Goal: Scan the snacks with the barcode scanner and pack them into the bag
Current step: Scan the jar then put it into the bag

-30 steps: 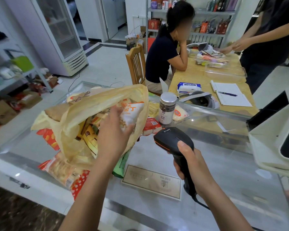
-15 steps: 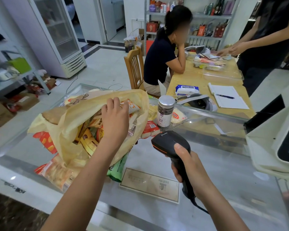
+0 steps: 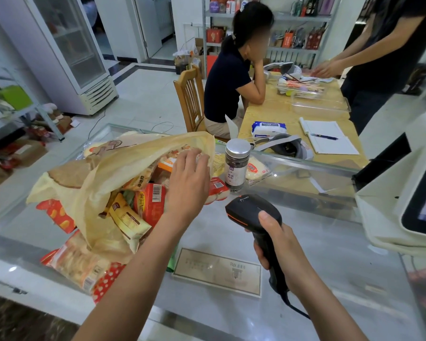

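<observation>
Left grip (image 3: 187,179) is releasing, fingers spreading over the snack (image 3: 174,155) just pushed into the bag (image 3: 123,158); right grip (image 3: 282,247) is clenching the scanner (image 3: 250,211), awaiting another.

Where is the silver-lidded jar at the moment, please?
Head view, centre: the jar stands on the glass counter, right of the bag, beyond the scanner.

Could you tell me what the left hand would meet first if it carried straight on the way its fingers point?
Probably the orange-and-white snack packet in the mouth of the yellow bag, right ahead of the left hand; whether they touch is unclear.
</observation>
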